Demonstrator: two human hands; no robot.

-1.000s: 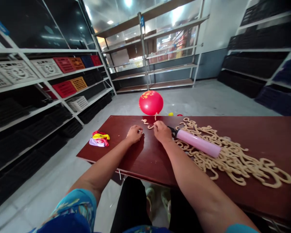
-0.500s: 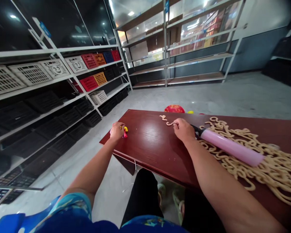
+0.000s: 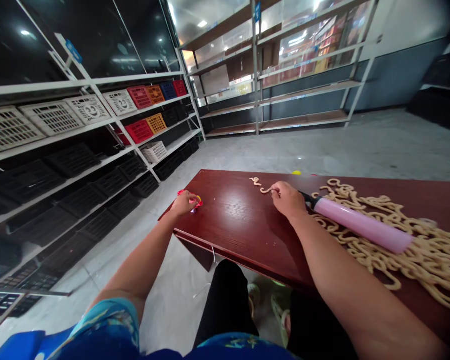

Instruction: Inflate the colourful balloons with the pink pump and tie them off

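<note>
Dark red-brown, wood-grained: one desk (image 3: 232, 220), bearing the following.

Item, left hand (image 3: 183, 202): arm stretched forward and outward to the desk's left end, palm down, fingers curved over the deflated balloons (image 3: 199, 200) (red, yellow and a touch of violet). Its grip is partly curled, thumb near the fingers; whether a balloon is pinched cannot be told.

Item, right hand (image 3: 288, 200): arm reaching forward and inward, back of the hand up, fingers bent. Its grip is closed at the fingertips on one end of a beige curl (image 3: 264, 190), whose hooked end points away to the left.

Item, loose beige pieces (image 3: 255, 181): near the far edge, just beyond the held curl.

Item, balloon pump (image 3: 363, 225): pink barrel, black end beside the right hand, lying on a heap of beige curls (image 3: 393, 272) on the right of the desk.

Item, yellow object (image 3: 296, 173): past the far edge, mostly hidden.

Changes noted: in the oldest frame the left hand was near the desk's middle, apart from the balloons; it is now at them. The right hand keeps its place by the curl. The inflated red balloon, whole at first and then partly hidden, is out of sight, the view having turned left.
</note>
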